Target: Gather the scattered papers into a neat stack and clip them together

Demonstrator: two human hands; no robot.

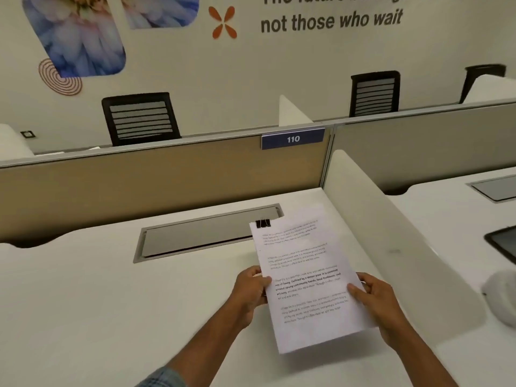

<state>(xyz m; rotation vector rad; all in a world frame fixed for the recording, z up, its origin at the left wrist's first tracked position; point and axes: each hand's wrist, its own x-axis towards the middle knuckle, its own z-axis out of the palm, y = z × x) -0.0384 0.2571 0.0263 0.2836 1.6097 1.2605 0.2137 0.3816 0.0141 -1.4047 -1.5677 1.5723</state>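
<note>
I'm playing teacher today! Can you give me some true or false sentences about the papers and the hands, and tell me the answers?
1. Both hands hold the paper stack. True: the left hand grips its left edge, the right hand its right edge.
2. A black binder clip sits on the stack's top left corner. True.
3. The pages are blank. False: they carry printed text.
4. The desk sign reads 205. False: it reads 110.
5. Loose sheets lie scattered on the desk. False: none show.

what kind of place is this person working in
Most likely an open-plan office. Desks are split by partition panels, one bearing a numbered sign reading 110; black mesh office chairs stand behind them, and a motivational slogan runs along the wall.
</note>
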